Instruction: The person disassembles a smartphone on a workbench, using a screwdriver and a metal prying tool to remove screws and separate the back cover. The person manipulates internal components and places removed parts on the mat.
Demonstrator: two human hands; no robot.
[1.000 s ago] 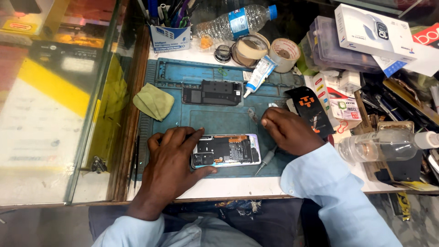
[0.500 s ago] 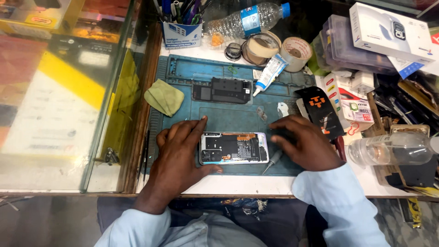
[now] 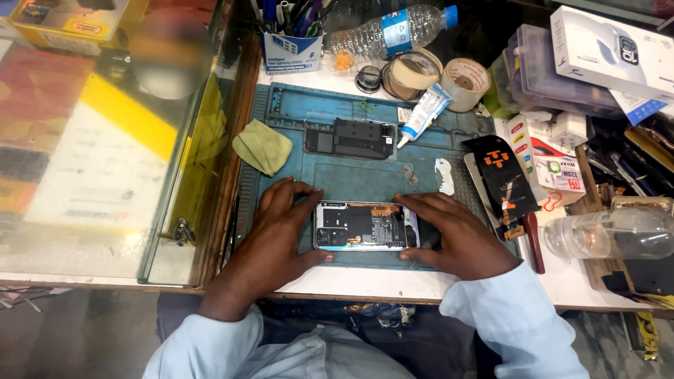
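Phone point(image 3: 365, 226) with its back cover off lies flat on the blue mat point(image 3: 337, 175), circuit parts showing, clasped at both short ends. Left hand point(image 3: 277, 235) grips its left end, fingers point(image 3: 298, 193) curled over the far edge and thumb on the near edge. Right hand point(image 3: 456, 235) grasps the right end the same way, fingers point(image 3: 414, 203) reaching across the top edge. Just right of those fingers lies a black phone screen point(image 3: 502, 175) with orange marks, and near it a clear bottle point(image 3: 611, 235) on its side. Beyond the left fingers sits a green cloth point(image 3: 263, 146); farther off rest a black phone frame point(image 3: 351, 138), a glue tube point(image 3: 425, 114) and tape rolls point(image 3: 439, 76) on the table point(image 3: 351, 284).
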